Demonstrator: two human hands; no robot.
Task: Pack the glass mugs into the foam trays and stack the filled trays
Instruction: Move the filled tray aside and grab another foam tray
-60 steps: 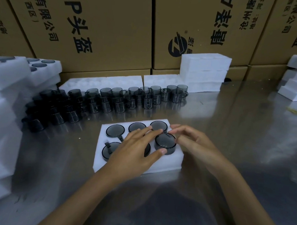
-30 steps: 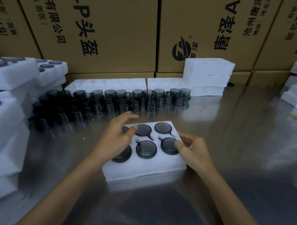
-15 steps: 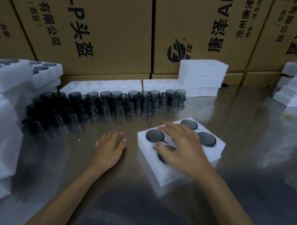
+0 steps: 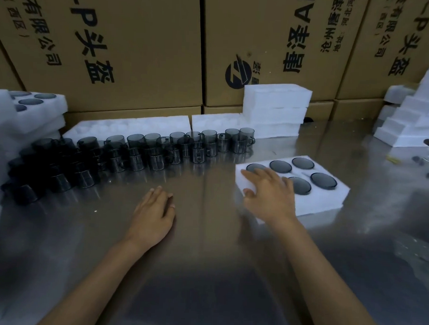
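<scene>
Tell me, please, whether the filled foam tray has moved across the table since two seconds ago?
Yes. The filled tray has slid to the person's right: it lay below the middle of the mug row, and now sits beyond the row's right end, under the right hand.

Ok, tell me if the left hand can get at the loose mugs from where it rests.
Probably yes: the left hand lies flat on bare table, and nothing stands between it and the loose mugs just beyond.
</scene>
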